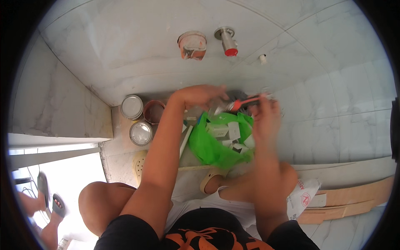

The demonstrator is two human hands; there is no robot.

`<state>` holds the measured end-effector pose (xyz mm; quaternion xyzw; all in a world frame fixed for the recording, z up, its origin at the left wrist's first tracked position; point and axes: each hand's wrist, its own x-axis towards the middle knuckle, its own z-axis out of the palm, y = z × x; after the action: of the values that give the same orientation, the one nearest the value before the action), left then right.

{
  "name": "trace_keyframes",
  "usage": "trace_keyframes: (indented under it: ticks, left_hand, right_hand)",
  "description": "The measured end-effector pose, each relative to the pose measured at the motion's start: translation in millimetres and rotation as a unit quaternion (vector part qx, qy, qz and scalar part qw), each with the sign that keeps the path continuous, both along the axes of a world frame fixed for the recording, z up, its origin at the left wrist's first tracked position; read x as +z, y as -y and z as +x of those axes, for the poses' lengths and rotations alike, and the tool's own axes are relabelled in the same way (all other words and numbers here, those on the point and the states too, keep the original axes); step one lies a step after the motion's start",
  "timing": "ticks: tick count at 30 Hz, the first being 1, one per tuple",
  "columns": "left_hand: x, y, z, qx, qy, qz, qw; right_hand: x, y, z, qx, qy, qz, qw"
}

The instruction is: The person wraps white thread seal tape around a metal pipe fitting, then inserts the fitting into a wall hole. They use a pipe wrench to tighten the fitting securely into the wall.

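Note:
My right hand (266,118), blurred by motion, is closed on a red-and-black handled tool (245,102) whose kind I cannot make out. The tool lies slantwise over the far edge of a green plastic bag (202,143). Reaching in from the left, my left hand (202,96) is bent over the tool's silvery, blurred end (217,107). Its fingertips are smeared, and whether they grip that end does not show. Several small white boxes (218,131) fill the opened bag. Behind my hands, dark items by the wall are partly hidden.
Left of the bag stand two lidded cans (132,107) (141,133) and a reddish-brown open pot (154,111). A metal pipe fitting (227,41) and a rough-edged wall hole (193,45) are on the tiled wall. Cardboard strips (346,204) lie right. Another person's feet (58,204) show at left.

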<state>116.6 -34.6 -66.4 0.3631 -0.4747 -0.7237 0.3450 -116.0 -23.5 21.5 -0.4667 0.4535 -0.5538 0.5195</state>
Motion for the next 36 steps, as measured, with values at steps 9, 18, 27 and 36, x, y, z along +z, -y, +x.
trace_keyframes:
  ticks: [9,18,27,36]
  left_hand:
    - [73,1,-51,0.185,-0.223,-0.074,0.954]
    - [129,-32,-40,0.243,0.045,-0.216,0.945]
    - [147,-44,-14,0.295,0.064,-0.204,0.931]
    - [146,-30,19,0.509,0.235,-0.376,0.737]
  right_hand:
    - [84,47,-45,0.029,-0.111,-0.041,0.992]
    - [118,66,-62,0.074,-0.332,-0.190,0.921]
    - [140,40,4,0.358,-0.623,-0.227,0.658]
    - [225,64,93,0.236,-0.742,-0.511,0.365]
